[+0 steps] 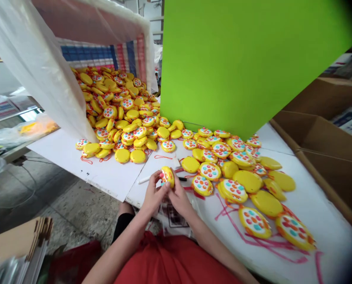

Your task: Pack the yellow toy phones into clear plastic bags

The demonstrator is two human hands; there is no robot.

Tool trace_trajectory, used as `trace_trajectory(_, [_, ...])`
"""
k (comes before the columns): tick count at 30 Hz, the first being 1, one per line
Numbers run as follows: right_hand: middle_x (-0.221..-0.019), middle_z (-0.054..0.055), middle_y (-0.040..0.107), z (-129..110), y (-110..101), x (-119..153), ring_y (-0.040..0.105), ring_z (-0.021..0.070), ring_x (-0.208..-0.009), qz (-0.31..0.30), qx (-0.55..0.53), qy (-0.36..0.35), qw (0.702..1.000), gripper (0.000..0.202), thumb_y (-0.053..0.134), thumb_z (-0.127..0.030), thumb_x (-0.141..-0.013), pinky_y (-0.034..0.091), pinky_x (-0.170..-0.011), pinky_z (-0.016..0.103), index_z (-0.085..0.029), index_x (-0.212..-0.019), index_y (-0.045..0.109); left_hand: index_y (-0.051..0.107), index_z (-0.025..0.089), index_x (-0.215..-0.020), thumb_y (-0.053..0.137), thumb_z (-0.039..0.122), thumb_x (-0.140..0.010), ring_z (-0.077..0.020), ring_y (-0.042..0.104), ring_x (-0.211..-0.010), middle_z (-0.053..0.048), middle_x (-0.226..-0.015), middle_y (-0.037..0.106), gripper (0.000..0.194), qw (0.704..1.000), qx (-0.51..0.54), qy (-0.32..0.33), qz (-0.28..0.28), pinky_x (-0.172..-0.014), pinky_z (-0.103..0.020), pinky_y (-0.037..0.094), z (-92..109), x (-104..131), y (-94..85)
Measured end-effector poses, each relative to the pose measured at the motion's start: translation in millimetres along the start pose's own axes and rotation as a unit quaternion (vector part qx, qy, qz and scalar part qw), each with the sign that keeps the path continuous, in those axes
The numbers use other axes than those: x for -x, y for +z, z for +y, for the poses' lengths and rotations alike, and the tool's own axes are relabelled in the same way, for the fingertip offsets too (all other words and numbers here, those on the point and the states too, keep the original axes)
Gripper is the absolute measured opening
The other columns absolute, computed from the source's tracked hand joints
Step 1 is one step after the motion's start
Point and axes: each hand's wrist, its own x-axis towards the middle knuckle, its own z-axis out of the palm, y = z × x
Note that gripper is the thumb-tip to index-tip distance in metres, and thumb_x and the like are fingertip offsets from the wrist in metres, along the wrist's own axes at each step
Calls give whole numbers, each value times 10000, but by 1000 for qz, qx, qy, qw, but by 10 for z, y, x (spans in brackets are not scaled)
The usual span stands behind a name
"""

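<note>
A yellow oval toy [167, 176] with coloured dots on a white face is held between my two hands, tilted on its edge just over the table's front edge. The fingers of my left hand [155, 191] wrap its left side, and my right hand [176, 193] grips its right and lower side. Behind my hands lie a white pen [144, 180] and a dark marker tip [182, 179]. Many matching toys [210, 171] spread over the table to the right, some dotted side up, others showing plain yellow backs. Orange cord loops hang from several.
A plastic-lined bin [84, 98] on its side spills a heap of toys [122, 114] onto the white table [105, 173]. A tall green panel [238, 67] stands behind. Cardboard boxes [326, 138] flank the right; flattened cartons [19, 240] are lower left. Pink marks [253, 240] streak the tabletop.
</note>
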Motion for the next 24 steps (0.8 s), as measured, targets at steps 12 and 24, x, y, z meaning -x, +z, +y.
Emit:
trace_trajectory(12, [-1207,15,639,115,-284,101,544,230,-1170,63,-104,104,987,497,608,-563,-781,490,-961,363,-302,-1204,604,517,187,-1204,651,460,-782,-217,602,-1017,-91,-1209,601,520,990,64,-87,-87,-828,-317,526,101,19,29])
trace_trajectory(24, [-1317,33,562,-68,-273,138,559,211,-1146,-3,-63,86,994,592,641,-394,-806,497,-935,331,-286,-1359,463,502,194,-1177,677,443,-752,-199,601,-964,-80,-1129,610,523,991,56,-85,-85,-816,-309,515,110,55,33])
